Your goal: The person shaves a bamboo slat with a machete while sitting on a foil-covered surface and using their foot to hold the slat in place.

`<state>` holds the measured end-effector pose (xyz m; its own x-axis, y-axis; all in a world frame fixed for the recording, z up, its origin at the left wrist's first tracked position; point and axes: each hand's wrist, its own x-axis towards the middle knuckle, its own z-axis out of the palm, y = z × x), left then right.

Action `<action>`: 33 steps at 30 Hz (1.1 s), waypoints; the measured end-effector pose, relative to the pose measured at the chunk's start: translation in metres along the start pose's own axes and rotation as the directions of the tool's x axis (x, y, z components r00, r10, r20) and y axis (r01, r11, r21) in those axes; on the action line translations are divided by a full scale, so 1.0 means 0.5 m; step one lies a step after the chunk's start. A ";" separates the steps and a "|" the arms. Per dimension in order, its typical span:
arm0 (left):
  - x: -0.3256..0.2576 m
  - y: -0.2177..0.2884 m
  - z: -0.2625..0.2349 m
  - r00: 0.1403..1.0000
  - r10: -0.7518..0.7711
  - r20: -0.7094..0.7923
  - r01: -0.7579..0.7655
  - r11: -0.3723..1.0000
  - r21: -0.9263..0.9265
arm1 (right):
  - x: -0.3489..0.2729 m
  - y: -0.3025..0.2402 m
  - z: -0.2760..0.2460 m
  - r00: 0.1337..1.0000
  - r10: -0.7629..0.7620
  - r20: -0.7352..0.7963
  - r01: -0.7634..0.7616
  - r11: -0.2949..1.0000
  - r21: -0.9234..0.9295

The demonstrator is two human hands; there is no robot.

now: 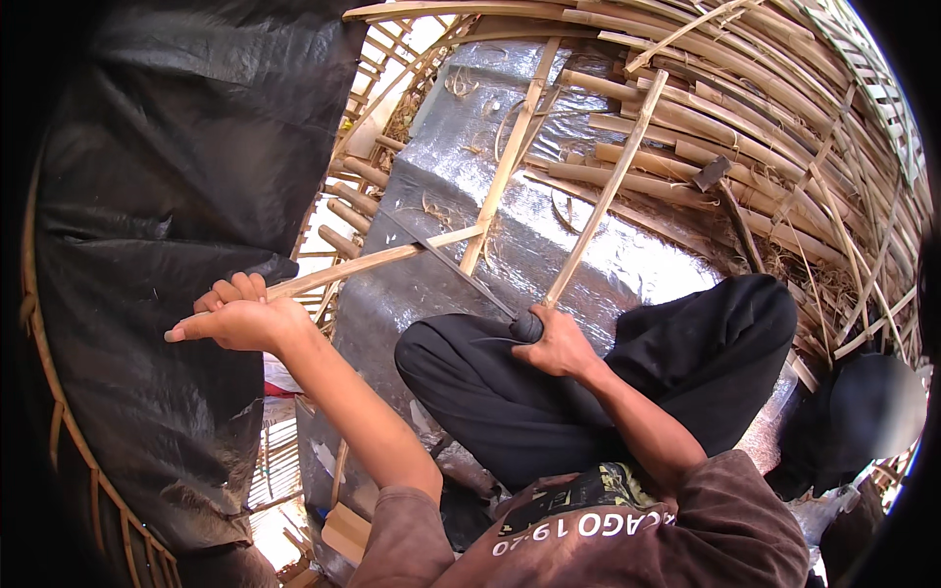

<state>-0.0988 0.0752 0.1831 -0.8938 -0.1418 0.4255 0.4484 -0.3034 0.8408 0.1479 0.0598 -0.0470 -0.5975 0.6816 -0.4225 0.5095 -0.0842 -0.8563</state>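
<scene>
My left hand [240, 316], out at the left, is closed round one end of a bamboo strip [358, 265], its thumb pointing away to the left. In front of my crossed legs, my right hand [559, 345] grips the dark wrapped handle of a long knife [466, 276]. The narrow blade slants up and left from that hand and crosses the strip near its far part, seemingly touching it. A second bamboo strip [608, 191] runs from beside my right hand toward the far side. Another long strip [512, 157] lies ahead, near the first strip's tip.
A shiny grey sheet [392, 304] covers the floor, with curled shavings on it. Bamboo poles [725, 127] are stacked at the far right, a hammer-like tool [730, 206] against them. A black tarp [176, 176] hangs at the left beside a slatted bamboo wall.
</scene>
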 end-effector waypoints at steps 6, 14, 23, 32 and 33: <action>-0.005 0.000 0.003 1.000 -0.008 -0.003 0.008 1.000 0.012 | 0.060 0.098 -0.003 0.987 0.160 -0.002 -0.159 0.985 0.063; 0.011 -0.004 0.014 0.999 -0.012 -0.048 0.017 0.995 0.099 | 0.035 0.064 0.012 0.996 0.048 0.077 -0.052 0.997 0.049; 0.013 -0.012 0.008 0.988 -0.032 -0.153 0.051 0.991 0.123 | 0.016 0.027 0.008 1.000 0.009 0.004 -0.009 1.000 0.011; -0.013 0.008 0.026 0.992 -0.022 -0.123 0.036 0.992 0.118 | 0.041 0.075 0.014 0.998 0.060 0.011 -0.060 0.998 0.006; -0.013 0.006 0.021 0.994 -0.009 -0.106 0.021 0.994 0.112 | 0.035 0.068 0.016 0.998 0.067 0.010 -0.067 0.998 -0.003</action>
<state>-0.0915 0.0851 0.1866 -0.8939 -0.2380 0.3798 0.4277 -0.1991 0.8817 0.1497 0.0628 -0.0857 -0.5686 0.6669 -0.4816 0.5501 -0.1271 -0.8254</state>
